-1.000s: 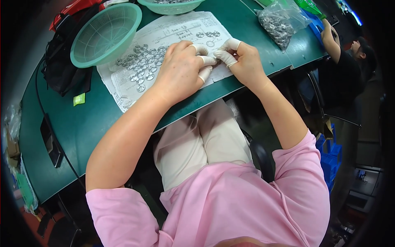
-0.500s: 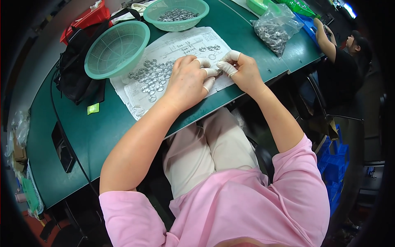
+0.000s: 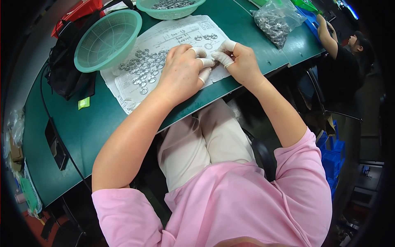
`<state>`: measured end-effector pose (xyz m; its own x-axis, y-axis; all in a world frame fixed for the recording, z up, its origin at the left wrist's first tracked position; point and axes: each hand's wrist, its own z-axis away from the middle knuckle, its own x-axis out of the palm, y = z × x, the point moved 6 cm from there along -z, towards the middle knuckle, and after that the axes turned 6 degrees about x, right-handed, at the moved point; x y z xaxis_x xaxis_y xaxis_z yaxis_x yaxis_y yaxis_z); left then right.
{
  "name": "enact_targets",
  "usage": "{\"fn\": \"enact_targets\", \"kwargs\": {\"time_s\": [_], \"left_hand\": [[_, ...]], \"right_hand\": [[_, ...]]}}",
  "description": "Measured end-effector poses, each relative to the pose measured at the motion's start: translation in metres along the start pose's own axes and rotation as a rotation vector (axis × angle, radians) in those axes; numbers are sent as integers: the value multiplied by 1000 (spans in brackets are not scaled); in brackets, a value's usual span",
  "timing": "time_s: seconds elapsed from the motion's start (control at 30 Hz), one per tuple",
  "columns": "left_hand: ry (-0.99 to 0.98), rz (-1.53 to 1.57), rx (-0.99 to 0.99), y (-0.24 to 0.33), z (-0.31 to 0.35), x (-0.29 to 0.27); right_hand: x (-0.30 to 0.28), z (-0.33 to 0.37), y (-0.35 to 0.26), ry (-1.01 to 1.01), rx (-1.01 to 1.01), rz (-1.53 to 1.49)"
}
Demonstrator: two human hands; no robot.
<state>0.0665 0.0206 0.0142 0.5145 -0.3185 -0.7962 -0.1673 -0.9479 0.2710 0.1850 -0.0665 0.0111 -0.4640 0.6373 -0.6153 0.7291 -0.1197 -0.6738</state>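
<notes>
Over the printed paper sheet, my left hand and my right hand meet with their fingertips together. White finger cots cover the thumbs and several fingers. Both hands pinch a small metal part; only a dark grey bit of it shows between the fingertips, so its full shape is hidden. Left of my left hand, many round silver metal discs with holes lie spread on the sheet. Beyond my fingers, a short row of similar discs rests near the sheet's far right.
A green mesh basket stands at the left, beside a black bag. Another green basket behind holds metal discs. A clear bag of metal parts lies right. A phone and cable lie left. A co-worker sits at far right.
The whole view has shifted a little, so the table and its things sit slightly higher and further left. My hands stay pinched together over the sheet, with the fingers slightly moved.
</notes>
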Motion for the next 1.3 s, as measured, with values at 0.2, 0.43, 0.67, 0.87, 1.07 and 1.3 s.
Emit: {"fn": "enact_targets", "kwargs": {"time_s": [0.2,0.43,0.67,0.87,1.07,1.3], "left_hand": [[21,-17,21,4,1,1],[16,-10,19,4,1,1],[49,113,-30,-1,0,-3],[80,116,-70,-6,2,-5],[78,114,-75,-10,3,-3],[65,108,-71,-5,1,-5]], "right_hand": [[-2,6,0,33,0,32],[-6,8,5,-2,137,-214],[-6,9,3,-31,296,-382],[4,8,7,-61,274,-320],[7,8,7,-91,316,-303],[8,10,8,-54,258,-265]]}}
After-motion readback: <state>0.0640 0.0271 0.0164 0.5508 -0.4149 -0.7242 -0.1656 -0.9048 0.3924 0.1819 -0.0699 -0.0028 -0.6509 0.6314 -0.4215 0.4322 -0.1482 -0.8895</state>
